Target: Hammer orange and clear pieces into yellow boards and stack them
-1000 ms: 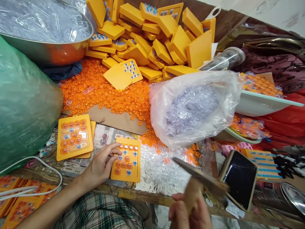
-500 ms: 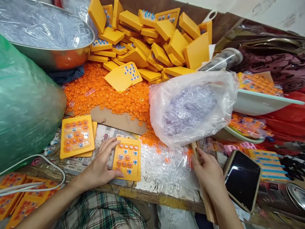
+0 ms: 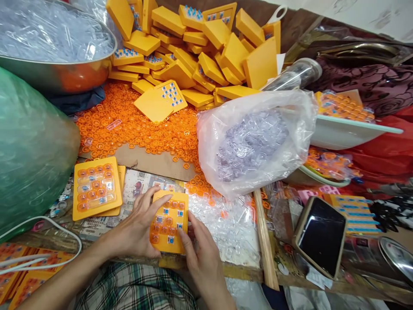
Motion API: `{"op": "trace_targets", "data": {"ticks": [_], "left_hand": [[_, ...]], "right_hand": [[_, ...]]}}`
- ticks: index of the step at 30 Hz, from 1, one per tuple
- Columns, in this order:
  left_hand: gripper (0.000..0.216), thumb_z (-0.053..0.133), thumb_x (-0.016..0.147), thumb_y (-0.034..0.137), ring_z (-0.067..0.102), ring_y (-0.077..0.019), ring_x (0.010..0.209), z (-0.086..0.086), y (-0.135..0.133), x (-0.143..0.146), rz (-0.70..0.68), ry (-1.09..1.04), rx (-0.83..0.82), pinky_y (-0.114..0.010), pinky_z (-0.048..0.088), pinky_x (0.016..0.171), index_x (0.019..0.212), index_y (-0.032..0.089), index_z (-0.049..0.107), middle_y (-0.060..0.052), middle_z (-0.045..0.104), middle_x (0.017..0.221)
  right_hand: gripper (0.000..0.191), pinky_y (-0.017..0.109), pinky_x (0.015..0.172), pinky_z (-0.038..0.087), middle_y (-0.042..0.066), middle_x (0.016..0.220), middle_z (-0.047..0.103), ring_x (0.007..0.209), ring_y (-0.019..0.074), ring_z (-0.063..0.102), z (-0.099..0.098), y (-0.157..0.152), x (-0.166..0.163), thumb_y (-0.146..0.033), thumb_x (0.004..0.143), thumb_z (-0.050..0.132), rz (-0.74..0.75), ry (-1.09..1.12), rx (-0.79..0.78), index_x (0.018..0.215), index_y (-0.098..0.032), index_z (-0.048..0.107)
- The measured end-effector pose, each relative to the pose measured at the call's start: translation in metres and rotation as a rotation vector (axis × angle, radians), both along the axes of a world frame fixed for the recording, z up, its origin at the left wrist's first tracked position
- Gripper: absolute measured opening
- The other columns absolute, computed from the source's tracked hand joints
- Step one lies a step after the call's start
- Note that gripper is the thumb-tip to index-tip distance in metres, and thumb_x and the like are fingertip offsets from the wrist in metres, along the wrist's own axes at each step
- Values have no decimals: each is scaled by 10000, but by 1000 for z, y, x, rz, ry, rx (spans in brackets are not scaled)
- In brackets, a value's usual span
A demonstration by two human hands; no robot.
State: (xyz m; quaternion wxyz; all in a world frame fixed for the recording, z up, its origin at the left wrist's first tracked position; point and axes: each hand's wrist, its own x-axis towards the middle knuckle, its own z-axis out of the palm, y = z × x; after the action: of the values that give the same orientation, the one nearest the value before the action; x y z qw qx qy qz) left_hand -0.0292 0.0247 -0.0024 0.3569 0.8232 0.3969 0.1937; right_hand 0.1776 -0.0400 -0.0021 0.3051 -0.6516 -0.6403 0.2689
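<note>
A yellow square panel (image 3: 161, 245) with rows of orange and clear caps and blue pieces lies at the table's front. My left hand (image 3: 138, 228) grips its left side, fingers over the top edge and thumb at the bottom corner. Along the right edge, my right hand (image 3: 203, 249) closes on the panel, its thumb by the lower right. What lies beneath the right fingers is hidden. A wooden stick (image 3: 265, 241) rests over the table edge, apart from my right hand. Clear plastic caps (image 3: 235, 232) are scattered between panel and stick.
Two stacked panels (image 3: 111, 185) lie left. Behind are orange rings (image 3: 142, 133), piled yellow panels (image 3: 180, 69), and a bag of clear pieces (image 3: 251, 142). A green bag (image 3: 29, 155) stands left; a phone (image 3: 321, 237) and a basin (image 3: 351, 133) are right.
My right hand has let go of the wooden stick and moved left to the panel's right edge. The left hand stays on the panel, its forefinger now over the top. The view has shifted slightly.
</note>
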Motion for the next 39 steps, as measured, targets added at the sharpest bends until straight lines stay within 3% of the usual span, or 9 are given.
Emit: {"op": "trace_targets", "data": {"ticks": [8, 11, 13, 16, 18, 21, 24, 31, 39], "left_hand": [[1140, 778, 618, 80, 42, -402, 1475, -1, -14, -5, 12, -202, -44, -582, 249, 1147, 1496, 371, 112, -108, -87, 1594], [1208, 880, 589, 240, 55, -401, 1477, 5, -17, 1, 99, -525, -232, -591, 167, 1172, 1500, 384, 101, -102, -26, 1622], [1150, 850, 655, 348, 178, -373, 1464, 12, -16, 10, 232, -823, -512, -564, 229, 1164, 1502, 361, 73, -131, 115, 1614], [754, 710, 824, 341, 480, -350, 1314, 23, -14, 25, 344, -1031, -1056, -515, 415, 1067, 1441, 209, 296, -203, 446, 1462], [549, 701, 835, 296, 614, -337, 1163, 27, -13, 32, 350, -1060, -1271, -484, 484, 999, 1302, 119, 472, -215, 609, 1291], [423, 733, 806, 246, 686, -297, 1032, 26, -17, 35, 392, -1120, -1338, -435, 532, 935, 1170, 107, 568, -171, 704, 1142], [387, 743, 796, 227, 700, -281, 1001, 23, -21, 34, 409, -1129, -1344, -410, 552, 897, 1131, 116, 584, -152, 721, 1110], [431, 722, 818, 214, 695, -287, 1010, 21, -26, 34, 433, -1109, -1321, -418, 555, 889, 1201, 116, 548, -173, 695, 1163], [377, 660, 872, 279, 702, -259, 987, 21, -26, 34, 536, -1143, -1363, -375, 557, 874, 1210, 143, 560, -149, 702, 1151]], "right_hand": [[511, 394, 936, 542, 89, 1333, 582, 1141, 230, 627, -6, 2, -27, -365, 877, 632, -283, 831, -149, 1345, -293, 440], [540, 356, 889, 567, 70, 1289, 627, 1126, 226, 645, 0, 4, -31, -331, 827, 702, -369, 1051, -185, 1306, -300, 455], [551, 356, 840, 586, 69, 1291, 633, 1118, 238, 652, 4, 3, -32, -327, 818, 713, -379, 1102, -176, 1303, -308, 452], [518, 374, 810, 594, 73, 1290, 638, 1098, 244, 664, 10, -1, -27, -328, 860, 665, -284, 1004, -164, 1326, -319, 440], [408, 369, 835, 578, 73, 1251, 657, 1079, 228, 668, 15, 0, -14, -330, 899, 607, -196, 710, -51, 1293, -301, 506], [214, 370, 831, 543, 69, 1075, 710, 976, 219, 674, 21, 15, 24, -352, 914, 555, -189, 1, 276, 1057, -258, 683], [178, 463, 877, 459, 119, 953, 706, 930, 274, 622, 22, 45, 66, -314, 862, 587, -318, -202, 355, 912, -195, 710], [144, 397, 707, 415, 26, 563, 529, 666, 231, 510, 22, 93, 92, -161, 654, 593, -268, -241, 237, 531, -234, 581], [235, 339, 645, 508, 83, 919, 694, 716, 181, 622, 24, 54, 77, -334, 820, 654, -484, 108, 346, 983, -174, 710]]}}
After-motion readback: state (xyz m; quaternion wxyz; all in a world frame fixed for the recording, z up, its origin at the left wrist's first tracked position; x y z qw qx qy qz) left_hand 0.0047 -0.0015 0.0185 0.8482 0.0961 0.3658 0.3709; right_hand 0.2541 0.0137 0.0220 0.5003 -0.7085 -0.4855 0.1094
